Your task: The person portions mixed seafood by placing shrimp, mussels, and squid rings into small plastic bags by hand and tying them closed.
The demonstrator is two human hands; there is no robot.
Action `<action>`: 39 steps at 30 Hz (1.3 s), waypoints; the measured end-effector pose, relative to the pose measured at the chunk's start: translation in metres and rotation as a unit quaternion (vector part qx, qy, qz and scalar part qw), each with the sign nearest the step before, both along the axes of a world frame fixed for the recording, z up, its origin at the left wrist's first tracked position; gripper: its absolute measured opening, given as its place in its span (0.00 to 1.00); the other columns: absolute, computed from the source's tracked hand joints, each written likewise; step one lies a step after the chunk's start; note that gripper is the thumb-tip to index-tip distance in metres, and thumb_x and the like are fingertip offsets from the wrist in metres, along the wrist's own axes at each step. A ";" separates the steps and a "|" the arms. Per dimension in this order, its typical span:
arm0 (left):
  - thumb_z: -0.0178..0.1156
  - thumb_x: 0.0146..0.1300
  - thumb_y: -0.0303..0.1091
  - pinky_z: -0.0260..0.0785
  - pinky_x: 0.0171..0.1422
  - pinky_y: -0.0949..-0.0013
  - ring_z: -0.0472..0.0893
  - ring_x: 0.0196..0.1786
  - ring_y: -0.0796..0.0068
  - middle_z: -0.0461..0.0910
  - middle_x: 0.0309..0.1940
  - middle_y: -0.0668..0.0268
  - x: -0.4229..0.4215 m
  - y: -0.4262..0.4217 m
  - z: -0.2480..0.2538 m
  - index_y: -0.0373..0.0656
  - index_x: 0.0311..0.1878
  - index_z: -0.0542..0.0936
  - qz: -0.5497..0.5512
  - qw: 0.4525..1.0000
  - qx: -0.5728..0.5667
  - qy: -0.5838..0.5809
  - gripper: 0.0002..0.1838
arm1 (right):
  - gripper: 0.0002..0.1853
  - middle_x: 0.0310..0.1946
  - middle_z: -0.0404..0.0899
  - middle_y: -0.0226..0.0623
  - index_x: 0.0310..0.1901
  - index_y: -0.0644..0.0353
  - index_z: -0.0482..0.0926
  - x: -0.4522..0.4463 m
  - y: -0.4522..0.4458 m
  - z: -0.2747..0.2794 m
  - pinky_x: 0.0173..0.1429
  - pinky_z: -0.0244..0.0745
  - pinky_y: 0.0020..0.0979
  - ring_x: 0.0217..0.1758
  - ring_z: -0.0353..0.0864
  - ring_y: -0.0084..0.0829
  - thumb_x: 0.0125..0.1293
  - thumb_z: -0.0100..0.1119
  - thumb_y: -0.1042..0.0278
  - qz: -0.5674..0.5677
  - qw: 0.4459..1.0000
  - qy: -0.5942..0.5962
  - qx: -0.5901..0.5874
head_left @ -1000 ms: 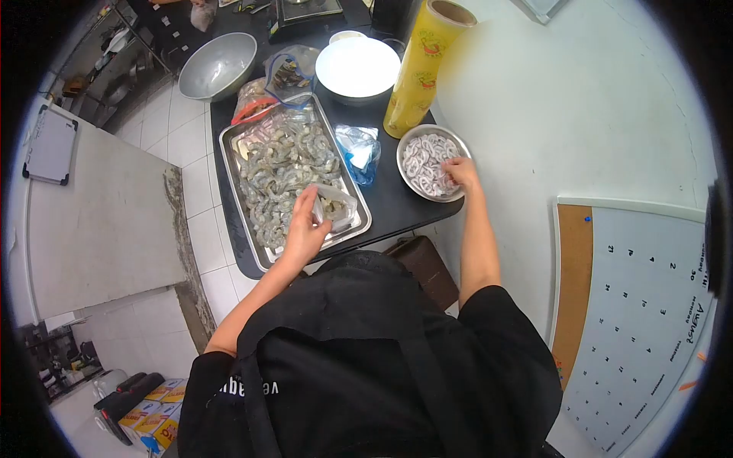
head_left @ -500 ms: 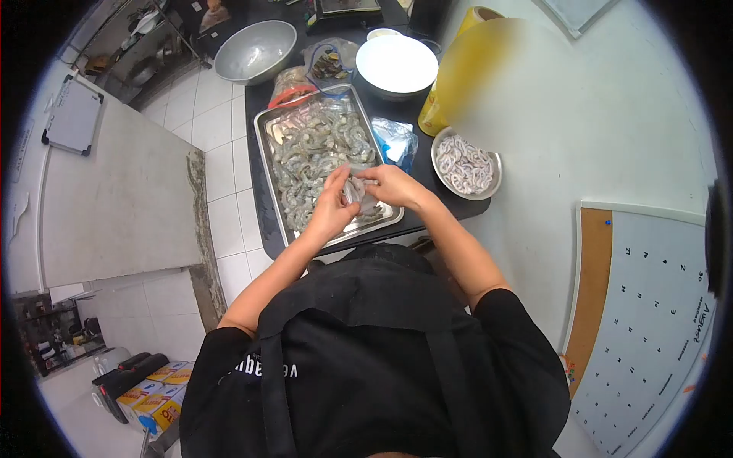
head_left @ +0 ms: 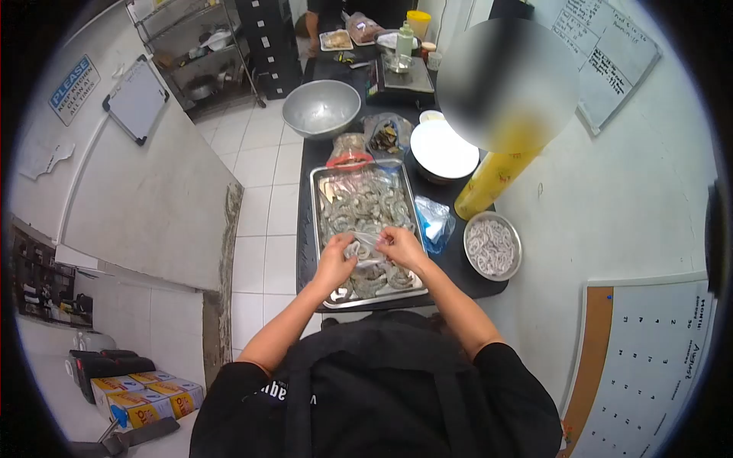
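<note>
Over the metal tray [head_left: 316,229] of raw shrimp [head_left: 365,204], both hands hold a small clear plastic bag [head_left: 366,243]. My left hand [head_left: 336,259] pinches its left side, and my right hand [head_left: 402,248] grips its right edge with the fingertips. Pale, curled pieces show inside the bag, close to my left fingers. Grey shrimp lie piled in the tray around and below the hands. To the right of my right hand, a metal bowl [head_left: 518,259] holds pale, ring-like seafood pieces [head_left: 491,246].
A folded plastic packet [head_left: 435,221] lies beside the tray. Behind it are a bag of dark shells [head_left: 387,137], a white round lid [head_left: 444,149] and a large metal bowl [head_left: 321,108]. A yellow roll [head_left: 496,179] stands by the wall. Farther back, a person [head_left: 313,23] stands near a scale [head_left: 405,76].
The camera view has tilted up, so the table sits lower and more of the far end shows. My hands have spread slightly apart, with the bag stretched between them.
</note>
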State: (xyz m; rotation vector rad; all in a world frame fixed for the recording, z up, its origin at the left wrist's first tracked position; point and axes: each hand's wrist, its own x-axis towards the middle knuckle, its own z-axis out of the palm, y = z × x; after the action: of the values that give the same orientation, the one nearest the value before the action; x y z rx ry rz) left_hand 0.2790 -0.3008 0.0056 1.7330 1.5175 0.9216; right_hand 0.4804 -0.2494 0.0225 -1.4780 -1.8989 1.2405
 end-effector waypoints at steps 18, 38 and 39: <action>0.77 0.40 0.45 0.65 0.63 0.56 0.69 0.61 0.49 0.61 0.64 0.44 -0.048 0.004 0.073 0.36 0.72 0.50 0.028 0.984 0.171 -0.037 0.60 | 0.14 0.34 0.81 0.45 0.43 0.60 0.76 -0.075 0.015 0.031 0.43 0.74 0.34 0.40 0.83 0.39 0.57 0.63 0.67 -0.020 0.978 0.141 0.150; 0.52 0.59 0.27 0.71 0.42 0.55 0.81 0.40 0.46 0.81 0.33 0.46 0.021 0.044 0.055 0.35 0.40 0.79 0.022 0.971 0.199 -0.133 0.09 | 0.23 0.24 0.76 0.38 0.32 0.59 0.74 -0.096 0.014 0.140 0.27 0.72 0.35 0.25 0.78 0.41 0.55 0.66 0.44 -0.031 0.861 0.000 0.507; 0.53 0.59 0.27 0.71 0.42 0.56 0.81 0.41 0.47 0.81 0.34 0.47 0.021 0.046 0.054 0.35 0.43 0.78 0.022 0.964 0.238 -0.112 0.11 | 0.23 0.25 0.76 0.38 0.32 0.59 0.74 -0.094 0.014 0.137 0.28 0.73 0.36 0.25 0.79 0.41 0.55 0.66 0.44 -0.046 0.866 -0.027 0.498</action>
State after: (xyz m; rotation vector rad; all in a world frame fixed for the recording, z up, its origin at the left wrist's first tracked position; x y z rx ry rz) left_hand 0.2997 -0.2547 0.0594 1.8396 1.2568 1.5498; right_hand 0.3866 -0.2349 0.1598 -0.9818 -1.9680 0.0541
